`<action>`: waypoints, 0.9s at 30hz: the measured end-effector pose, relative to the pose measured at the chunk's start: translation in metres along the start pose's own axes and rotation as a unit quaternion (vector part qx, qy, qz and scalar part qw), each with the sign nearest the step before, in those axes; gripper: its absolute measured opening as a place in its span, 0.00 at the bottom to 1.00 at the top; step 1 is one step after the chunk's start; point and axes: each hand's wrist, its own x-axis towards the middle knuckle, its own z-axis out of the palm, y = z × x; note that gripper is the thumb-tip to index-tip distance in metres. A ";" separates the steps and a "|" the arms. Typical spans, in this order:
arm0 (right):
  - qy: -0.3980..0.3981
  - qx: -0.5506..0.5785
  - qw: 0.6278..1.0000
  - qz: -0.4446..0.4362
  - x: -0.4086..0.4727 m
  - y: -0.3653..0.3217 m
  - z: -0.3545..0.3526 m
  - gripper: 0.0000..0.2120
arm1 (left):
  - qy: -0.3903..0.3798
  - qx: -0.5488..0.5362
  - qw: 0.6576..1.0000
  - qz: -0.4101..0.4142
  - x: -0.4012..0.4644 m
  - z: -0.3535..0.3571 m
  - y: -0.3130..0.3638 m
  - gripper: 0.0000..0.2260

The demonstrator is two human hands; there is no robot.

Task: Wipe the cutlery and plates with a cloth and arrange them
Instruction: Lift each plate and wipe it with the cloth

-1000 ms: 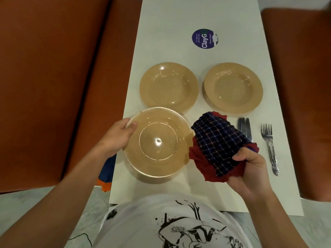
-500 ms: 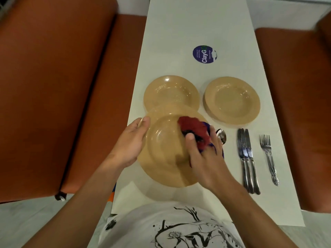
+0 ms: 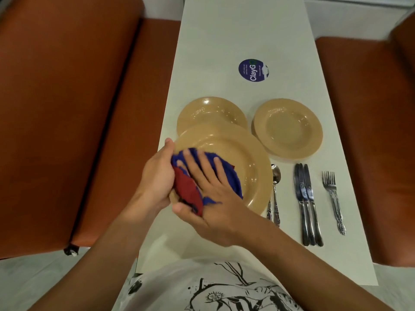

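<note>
My left hand (image 3: 155, 182) grips the left rim of a tan plate (image 3: 249, 162), held tilted above the white table (image 3: 224, 41). My right hand (image 3: 211, 198) presses a red and blue cloth (image 3: 190, 194) flat against the plate's left inside, fingers spread. Two more tan plates lie on the table: one (image 3: 211, 111) partly hidden behind the held plate, one (image 3: 288, 129) to the right. A spoon (image 3: 275, 176), partly under the held plate, three knives (image 3: 305, 198) and a fork (image 3: 332, 198) lie to the right.
Orange-brown bench seats (image 3: 67, 108) run along both sides of the narrow table. A round purple sticker (image 3: 253, 70) sits on the tabletop beyond the plates. The table's near edge is close to my torso.
My right hand has carried the cloth from the plate's right side across to its left inside, close to my left hand. The plate stays lifted and tilted.
</note>
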 end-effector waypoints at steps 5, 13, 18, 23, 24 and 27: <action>-0.097 -0.033 0.993 -0.058 -0.040 0.034 -0.014 0.28 | 0.032 0.020 0.999 -0.022 0.005 -0.006 -0.008 0.18; -0.005 0.086 0.985 0.148 -0.068 0.065 -0.080 0.23 | 0.036 0.100 0.994 -0.003 0.009 -0.006 -0.009 0.25; 0.209 0.275 0.893 0.287 -0.049 0.027 -0.106 0.21 | 0.016 0.109 0.994 0.017 0.009 0.004 -0.018 0.31; 0.247 0.432 0.818 0.288 -0.038 0.020 -0.118 0.10 | 0.012 0.090 0.996 -0.011 0.015 0.009 -0.029 0.40; 0.249 0.429 0.819 0.288 -0.036 0.024 -0.117 0.11 | 0.008 0.085 0.996 -0.016 0.015 0.010 -0.028 0.41; 0.255 0.241 0.891 0.288 -0.039 0.050 -0.110 0.08 | 0.008 0.072 0.997 -0.027 0.013 0.011 -0.021 0.35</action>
